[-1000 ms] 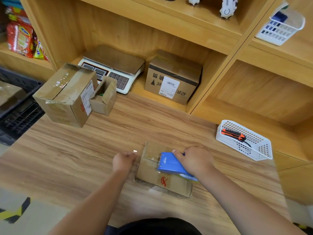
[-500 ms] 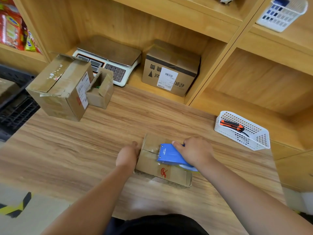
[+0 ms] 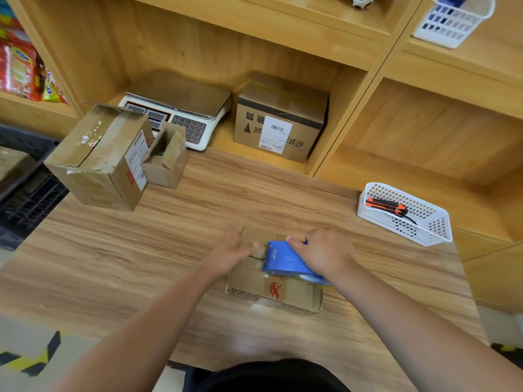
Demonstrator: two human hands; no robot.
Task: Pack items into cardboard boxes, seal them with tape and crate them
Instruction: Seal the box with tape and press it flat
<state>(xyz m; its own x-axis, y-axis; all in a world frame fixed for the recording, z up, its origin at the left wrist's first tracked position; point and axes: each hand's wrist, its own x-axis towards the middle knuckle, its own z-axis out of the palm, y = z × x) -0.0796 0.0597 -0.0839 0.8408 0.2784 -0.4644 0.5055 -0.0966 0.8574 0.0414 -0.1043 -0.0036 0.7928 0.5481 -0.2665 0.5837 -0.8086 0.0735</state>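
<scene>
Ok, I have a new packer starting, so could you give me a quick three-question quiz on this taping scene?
1. True or false: the right hand grips the tape dispenser on top of the box.
2. Where is the knife? A) in the basket B) on the scale C) in the open carton
3. Fill in: the left hand lies at the box's left end with its fingers ___ (curled or spread).

Key: 1 true; 2 A; 3 spread.
</scene>
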